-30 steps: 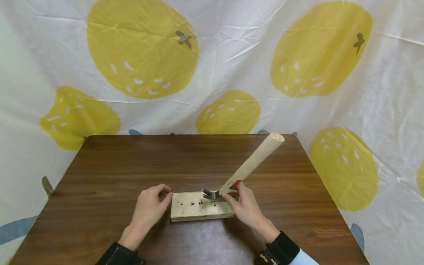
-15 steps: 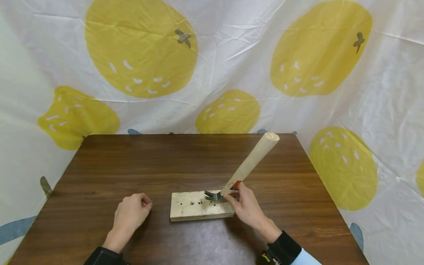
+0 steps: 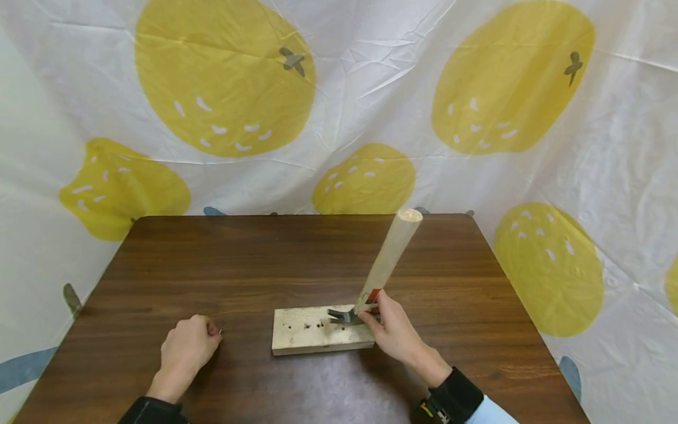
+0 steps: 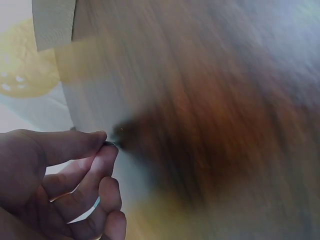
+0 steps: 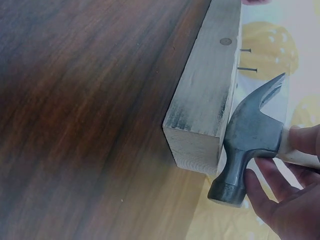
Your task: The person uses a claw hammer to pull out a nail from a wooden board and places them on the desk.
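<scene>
While our left hand (image 3: 185,344) is carrying a pinched dark sliver (image 4: 109,143) toward the surface's (image 3: 243,259) left edge, our right hand (image 3: 396,331) is gripping the hammer (image 3: 385,265) at the block's (image 3: 302,338) right end, apparently steadying it alone.

Yellow-patterned white cloth (image 3: 365,88) behind brown table (image 3: 238,259)

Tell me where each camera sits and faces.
Head: on the head, facing forward-down at wooden block and hammer; left hand, right hand show.
Left wrist: worn there, facing a small dark object; left fingers, pinching it, show.
Right wrist: worn there, facing hammer and block; right fingers show.
Head and right wrist share hammer and block.
</scene>
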`<state>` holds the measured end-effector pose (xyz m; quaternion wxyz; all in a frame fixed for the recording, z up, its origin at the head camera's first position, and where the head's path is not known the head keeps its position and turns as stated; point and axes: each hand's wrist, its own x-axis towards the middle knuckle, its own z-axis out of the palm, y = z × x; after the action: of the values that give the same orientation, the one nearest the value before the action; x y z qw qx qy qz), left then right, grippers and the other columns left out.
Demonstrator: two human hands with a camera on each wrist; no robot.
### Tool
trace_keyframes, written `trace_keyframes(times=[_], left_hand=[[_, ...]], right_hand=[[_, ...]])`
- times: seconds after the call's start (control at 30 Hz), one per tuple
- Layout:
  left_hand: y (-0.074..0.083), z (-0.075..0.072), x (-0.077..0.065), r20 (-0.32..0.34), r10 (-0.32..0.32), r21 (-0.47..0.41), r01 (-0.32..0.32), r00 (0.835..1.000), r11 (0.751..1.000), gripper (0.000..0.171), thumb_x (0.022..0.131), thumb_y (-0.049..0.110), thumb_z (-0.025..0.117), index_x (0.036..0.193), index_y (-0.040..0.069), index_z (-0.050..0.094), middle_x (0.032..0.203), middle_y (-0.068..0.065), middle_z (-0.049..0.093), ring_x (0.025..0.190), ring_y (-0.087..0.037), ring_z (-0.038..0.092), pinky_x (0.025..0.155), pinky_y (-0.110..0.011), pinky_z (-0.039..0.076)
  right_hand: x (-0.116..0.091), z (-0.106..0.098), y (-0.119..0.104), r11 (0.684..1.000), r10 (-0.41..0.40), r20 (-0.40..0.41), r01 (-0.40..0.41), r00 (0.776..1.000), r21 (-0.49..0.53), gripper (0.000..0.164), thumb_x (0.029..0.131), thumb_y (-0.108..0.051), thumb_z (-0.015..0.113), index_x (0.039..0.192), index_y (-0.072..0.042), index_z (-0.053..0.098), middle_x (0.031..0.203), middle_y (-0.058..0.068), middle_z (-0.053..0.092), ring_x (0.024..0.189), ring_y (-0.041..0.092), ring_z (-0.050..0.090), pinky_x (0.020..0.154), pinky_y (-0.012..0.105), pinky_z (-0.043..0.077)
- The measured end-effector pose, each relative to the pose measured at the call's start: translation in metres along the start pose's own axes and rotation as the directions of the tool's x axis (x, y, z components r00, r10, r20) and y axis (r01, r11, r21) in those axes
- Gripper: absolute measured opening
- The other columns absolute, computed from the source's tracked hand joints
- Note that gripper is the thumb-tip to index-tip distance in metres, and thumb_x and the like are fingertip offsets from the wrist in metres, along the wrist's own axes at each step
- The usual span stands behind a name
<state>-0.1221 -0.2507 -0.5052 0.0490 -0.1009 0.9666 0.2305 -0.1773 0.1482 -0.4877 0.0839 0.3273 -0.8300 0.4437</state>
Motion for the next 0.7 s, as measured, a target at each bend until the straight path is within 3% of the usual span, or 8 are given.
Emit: trace_keyframes(times=[0.2,0.7], left_hand=[[-0.010,-0.003,0.003,0.019,-0.014,0.015,0.014,1.000,1.000,0.011,0.093,0.016,0.074,0.093,0.005,0.074,0.086,-0.010,0.072,0.066,-0.026,0.064,0.052,-0.044,0.052],[-0.020,-0.010,0.011,0.002,-0.030,0.039,0.030,1.000,0.999,0.010,0.093,0.017,0.070,0.087,0.009,0.069,0.081,-0.009,0.067,0.070,-0.030,0.063,0.054,-0.049,0.049]], right_hand=[[0.002,-0.002,0.000,0.998,-0.022,0.025,0.023,0.999,-0.061,0.034,0.093,0.007,0.071,0.119,-0.005,0.052,0.102,0.004,0.066,0.096,0.020,0.068,0.081,0.041,0.058],[0.002,-0.004,-0.006,0.986,0.016,0.043,-0.009,0.999,-0.165,0.033,0.094,0.002,0.072,0.119,-0.008,0.054,0.102,0.002,0.064,0.100,0.019,0.066,0.080,0.041,0.055]])
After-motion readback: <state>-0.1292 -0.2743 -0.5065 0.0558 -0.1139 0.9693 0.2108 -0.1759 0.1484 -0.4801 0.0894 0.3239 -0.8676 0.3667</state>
